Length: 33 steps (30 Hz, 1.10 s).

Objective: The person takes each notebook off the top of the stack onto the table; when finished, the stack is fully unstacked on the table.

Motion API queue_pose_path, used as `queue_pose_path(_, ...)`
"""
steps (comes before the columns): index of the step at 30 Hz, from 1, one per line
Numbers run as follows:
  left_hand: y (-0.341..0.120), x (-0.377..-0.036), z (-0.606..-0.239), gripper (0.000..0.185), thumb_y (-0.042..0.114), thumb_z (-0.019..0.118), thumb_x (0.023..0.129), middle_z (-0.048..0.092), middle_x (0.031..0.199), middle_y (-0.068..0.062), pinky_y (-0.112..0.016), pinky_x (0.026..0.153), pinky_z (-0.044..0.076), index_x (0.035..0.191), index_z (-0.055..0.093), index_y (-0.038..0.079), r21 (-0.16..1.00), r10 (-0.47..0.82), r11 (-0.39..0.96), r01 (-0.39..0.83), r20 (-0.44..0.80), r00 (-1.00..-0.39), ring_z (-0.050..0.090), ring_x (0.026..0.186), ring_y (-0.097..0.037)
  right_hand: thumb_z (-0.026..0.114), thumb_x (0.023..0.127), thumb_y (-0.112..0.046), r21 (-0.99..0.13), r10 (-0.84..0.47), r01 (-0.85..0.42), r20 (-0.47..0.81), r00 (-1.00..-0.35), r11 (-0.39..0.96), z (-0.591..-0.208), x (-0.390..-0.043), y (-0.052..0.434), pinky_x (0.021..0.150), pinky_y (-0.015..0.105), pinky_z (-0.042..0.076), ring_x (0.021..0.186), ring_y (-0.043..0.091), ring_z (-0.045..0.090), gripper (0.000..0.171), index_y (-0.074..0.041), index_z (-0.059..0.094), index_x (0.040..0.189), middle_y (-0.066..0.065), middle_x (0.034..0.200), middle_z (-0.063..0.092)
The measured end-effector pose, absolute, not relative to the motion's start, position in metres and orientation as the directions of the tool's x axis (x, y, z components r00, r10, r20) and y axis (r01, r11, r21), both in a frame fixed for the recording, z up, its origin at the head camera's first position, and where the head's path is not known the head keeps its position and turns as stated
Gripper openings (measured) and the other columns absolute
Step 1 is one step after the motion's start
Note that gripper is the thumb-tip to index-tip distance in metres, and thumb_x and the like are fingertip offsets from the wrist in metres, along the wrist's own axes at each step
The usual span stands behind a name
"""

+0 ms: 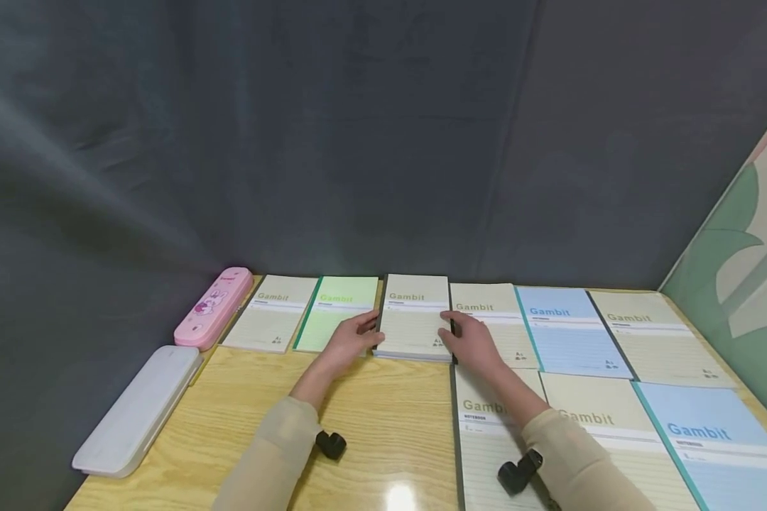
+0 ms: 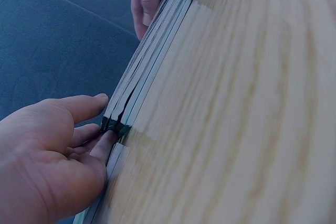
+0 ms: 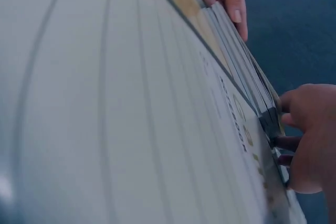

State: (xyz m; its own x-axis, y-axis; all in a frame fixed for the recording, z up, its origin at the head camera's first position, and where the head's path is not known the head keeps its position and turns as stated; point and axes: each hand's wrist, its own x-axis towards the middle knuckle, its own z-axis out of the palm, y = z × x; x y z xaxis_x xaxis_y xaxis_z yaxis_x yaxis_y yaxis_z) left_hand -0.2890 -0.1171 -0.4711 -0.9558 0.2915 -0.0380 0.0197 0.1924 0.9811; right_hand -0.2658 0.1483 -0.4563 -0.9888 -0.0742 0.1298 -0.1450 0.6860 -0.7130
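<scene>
stack: we see a small pile of notebooks (image 1: 415, 316), cream "Gambit" cover on top, in the back row of the desk (image 1: 371, 419), between a green notebook (image 1: 335, 312) and another cream notebook (image 1: 492, 319).
left hand (image 1: 351, 341): fingers curled on the pile's left near corner; in the left wrist view the fingertips (image 2: 105, 145) dig in between the layers and the thumb lies on top.
right hand (image 1: 473, 341): grips the pile's right near corner, thumb on the cover, fingers tucked at the edge.
step: we judge both hands are squaring up or getting hold of the pile by its two sides; it rests flat on the desk.
next move: we think it calls for an even hold on both sides so the layers don't slide apart; the gaps at the left corner look loose.
other notebooks: blue notebook (image 1: 569, 330) and more cream and blue ones lie right of and in front of the pile.
left edge: pink pencil case (image 1: 214, 306), white case (image 1: 134, 411).
backdrop: dark cloth (image 1: 294, 142).
</scene>
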Motion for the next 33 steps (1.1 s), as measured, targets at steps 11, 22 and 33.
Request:
queue_pose_path(11,-0.1175,-0.2878,-0.4706,0.064,0.010,0.069,0.098,0.046,0.152,-0.018,-0.040,0.108,0.046,0.154,0.040,0.005,0.981,0.270,0.195,0.008,-0.046,-0.962,0.042,0.141,-0.032,0.060,0.102,-0.024,-0.684,-0.100,-0.163,0.131,-0.986,0.711,-0.4598,-0.2673,0.1490,0.121,0.055,0.018,0.143,0.041,0.037,0.050,-0.002,0.053,0.146,0.022,0.149,0.049)
queue_pose_path(22,-0.1149,-0.2857,-0.4714,0.065,0.005,0.070,0.095,0.045,0.151,-0.023,-0.039,0.106,0.046,0.153,0.041,0.000,0.970,0.266,0.242,0.027,-0.040,-0.963,0.044,0.139,-0.036,0.064,0.100,-0.026,-0.663,-0.091,-0.155,0.131,-0.987,0.732,-0.4663,-0.2652,0.1539,0.116,0.054,0.031,0.140,0.042,0.041,0.050,-0.005,0.056,0.145,0.021,0.148,0.051)
queue_pose_path(33,-0.1161,-0.2868,-0.4687,0.052,-0.006,0.067,0.093,0.057,0.139,-0.023,-0.037,0.100,0.052,0.143,0.052,-0.006,0.991,0.167,0.132,0.015,-0.008,-0.986,0.053,0.131,-0.036,0.057,0.104,-0.026,-0.689,-0.059,-0.105,0.090,-0.994,0.717,-0.4636,-0.2669,0.1549,0.121,0.052,0.020,0.143,0.039,0.037,0.057,-0.005,0.040,0.155,0.018,0.152,0.047)
